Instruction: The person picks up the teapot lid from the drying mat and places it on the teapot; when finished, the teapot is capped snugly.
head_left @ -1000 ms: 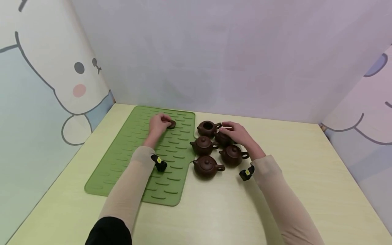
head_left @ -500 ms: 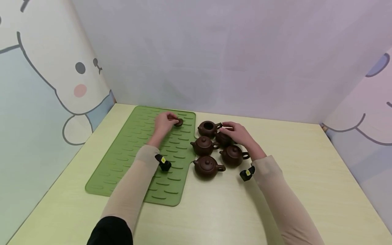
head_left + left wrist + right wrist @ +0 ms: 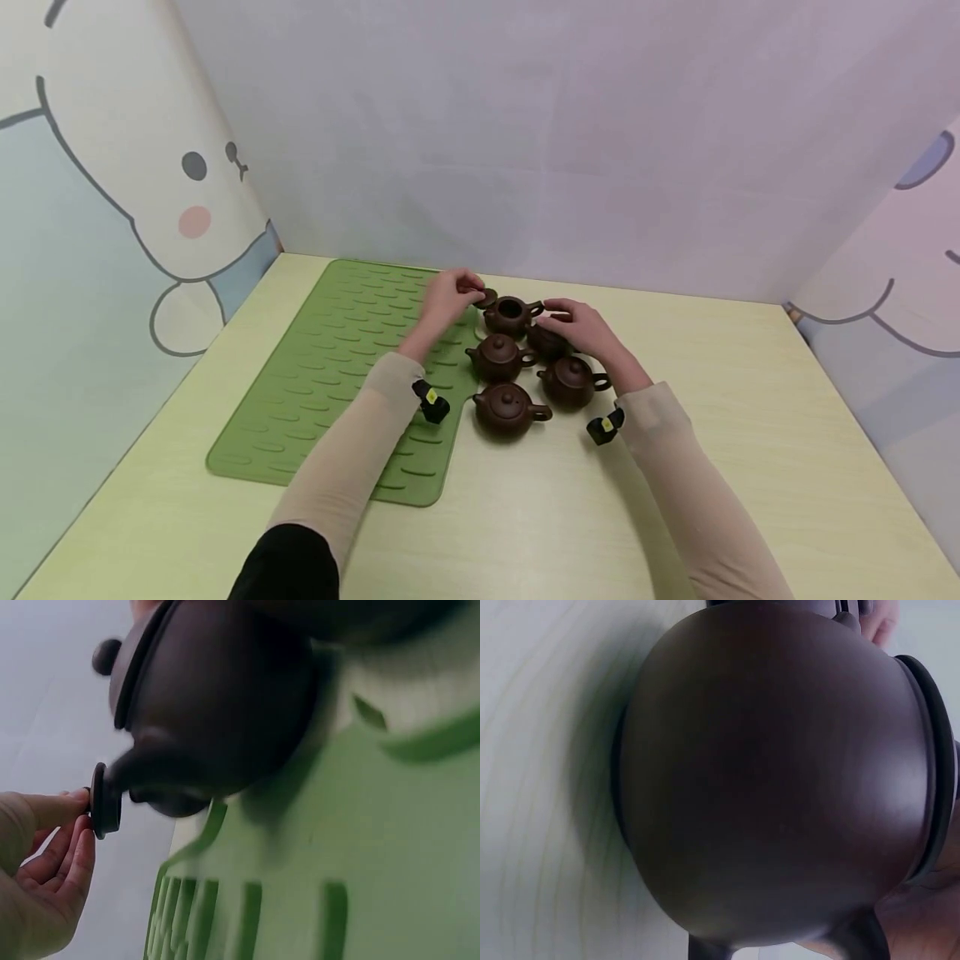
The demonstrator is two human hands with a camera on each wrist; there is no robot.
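Note:
My left hand (image 3: 448, 293) pinches a small dark brown teapot lid (image 3: 105, 802) by its knob, with the disc standing on edge in the left wrist view. It is just left of the lidless brown teapot (image 3: 508, 316), whose round opening shows from above. My right hand (image 3: 585, 327) pinches that teapot's handle between thumb and fingers, arched over another teapot (image 3: 547, 342) that it partly covers. Below it stands a lidded teapot (image 3: 568, 382), filling most of the right wrist view.
Two more lidded teapots, a middle one (image 3: 498, 357) and a front one (image 3: 506, 410), stand close beside the green ridged mat (image 3: 322, 392). The pale wooden table (image 3: 735, 433) extends to the right. A pale curtain (image 3: 480, 150) rises behind it.
My left hand has carried the lid rightward across the mat, up to the lidless teapot. My right hand and the teapots have stayed in place.

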